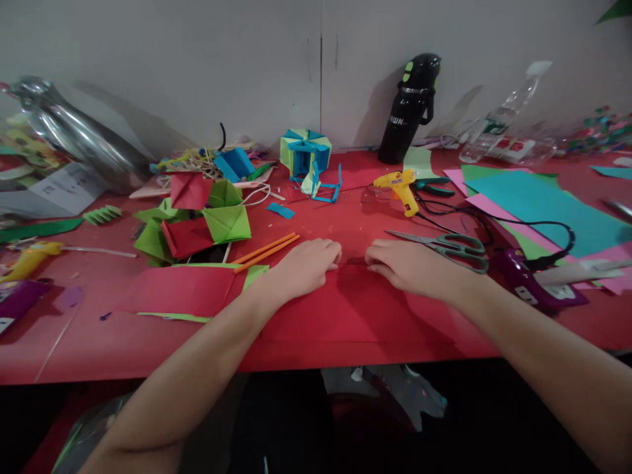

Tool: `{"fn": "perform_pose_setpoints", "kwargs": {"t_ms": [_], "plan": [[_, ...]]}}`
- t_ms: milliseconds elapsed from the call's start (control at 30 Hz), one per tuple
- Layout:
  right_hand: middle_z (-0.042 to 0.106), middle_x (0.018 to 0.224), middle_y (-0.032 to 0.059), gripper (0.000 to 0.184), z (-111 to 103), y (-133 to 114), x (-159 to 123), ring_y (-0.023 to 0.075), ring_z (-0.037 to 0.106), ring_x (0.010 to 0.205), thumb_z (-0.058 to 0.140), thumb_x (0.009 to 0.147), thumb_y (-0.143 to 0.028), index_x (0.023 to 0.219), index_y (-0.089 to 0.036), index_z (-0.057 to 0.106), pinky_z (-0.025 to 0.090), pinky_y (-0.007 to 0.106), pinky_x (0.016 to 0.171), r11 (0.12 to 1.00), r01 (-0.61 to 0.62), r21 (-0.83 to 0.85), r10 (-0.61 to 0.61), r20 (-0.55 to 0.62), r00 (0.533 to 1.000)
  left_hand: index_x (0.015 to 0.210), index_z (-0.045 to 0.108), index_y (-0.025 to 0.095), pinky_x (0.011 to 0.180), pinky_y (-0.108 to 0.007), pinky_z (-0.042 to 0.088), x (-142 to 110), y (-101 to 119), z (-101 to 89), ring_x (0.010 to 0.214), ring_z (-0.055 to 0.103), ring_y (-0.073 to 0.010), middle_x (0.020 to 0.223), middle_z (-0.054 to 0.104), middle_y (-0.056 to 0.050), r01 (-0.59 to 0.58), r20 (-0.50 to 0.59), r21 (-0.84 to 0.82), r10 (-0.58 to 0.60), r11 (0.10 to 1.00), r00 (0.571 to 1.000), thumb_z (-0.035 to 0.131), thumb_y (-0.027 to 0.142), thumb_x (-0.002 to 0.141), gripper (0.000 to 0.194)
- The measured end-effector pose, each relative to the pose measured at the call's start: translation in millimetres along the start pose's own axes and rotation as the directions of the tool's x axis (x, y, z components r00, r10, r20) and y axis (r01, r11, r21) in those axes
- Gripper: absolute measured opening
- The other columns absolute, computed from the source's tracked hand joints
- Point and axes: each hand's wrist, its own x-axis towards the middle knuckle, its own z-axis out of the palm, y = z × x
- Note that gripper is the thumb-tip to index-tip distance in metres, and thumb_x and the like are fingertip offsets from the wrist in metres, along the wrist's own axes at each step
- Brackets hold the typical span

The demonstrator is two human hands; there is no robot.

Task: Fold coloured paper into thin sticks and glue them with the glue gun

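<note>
A sheet of red paper [355,309] lies flat at the front of the red table, hard to tell from the tabletop by colour. At its far edge my left hand [312,264] has its fingers curled and pressed together on the paper. My right hand [392,263] pinches the same edge a short way to the right. Orange sticks [266,251] lie just left of my left hand. Grey-handled scissors [457,247] rest beyond my right wrist.
Folded red and green paper pieces [227,224] and cut red paper [185,289] lie left. A blue-green paper model [306,155] stands behind. A yellow glue gun [402,187], its black cord, coloured sheets [543,204] and a black bottle [407,112] are to the right.
</note>
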Motion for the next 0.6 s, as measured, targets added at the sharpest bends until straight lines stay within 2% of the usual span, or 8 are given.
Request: {"fn": "perform_pose_setpoints", "kwargs": {"t_ms": [133,400,600], "plan": [[0.066,0.094,0.0063,0.016,-1.1,-0.2,-2.3,0.0204,0.060,0.087,0.049,0.093,-0.008,0.092,-0.019,0.062,0.041,0.031,0.074,1.000,0.015,-0.004,-0.015,0.010,1.000,0.107,0.059,0.018,0.080,-0.032,0.040,-0.9,-2.4,0.2,0.093,0.058,-0.0205,0.103,0.065,-0.006,-0.075,0.014,0.042,0.075,0.996,0.997,0.048,0.007,0.091,0.022],[0.066,0.096,0.0083,0.025,14.6,6.6,-12.1,0.0217,0.059,0.089,0.044,0.090,-0.001,0.097,-0.016,0.063,0.044,0.034,0.083,0.990,0.105,-0.098,-0.113,-0.078,0.990,0.105,0.059,0.017,0.081,-0.033,0.039,-5.2,3.0,-4.0,0.095,0.058,-0.0218,0.106,0.064,-0.008,-0.138,0.025,0.219,0.136,0.966,0.990,0.053,0.000,0.081,0.030],[0.064,0.101,0.0108,0.033,29.1,-1.1,-25.4,0.0251,0.056,0.090,0.045,0.086,0.003,0.106,-0.013,0.066,0.043,0.037,0.084,0.959,0.095,-0.266,-0.142,-0.164,0.976,0.096,0.061,0.013,0.076,-0.038,0.039,-11.3,20.7,-4.5,0.090,0.059,-0.0255,0.097,0.064,-0.011,-0.137,-0.009,0.397,0.153,0.908,0.988,0.047,0.005,0.089,0.018]]}}
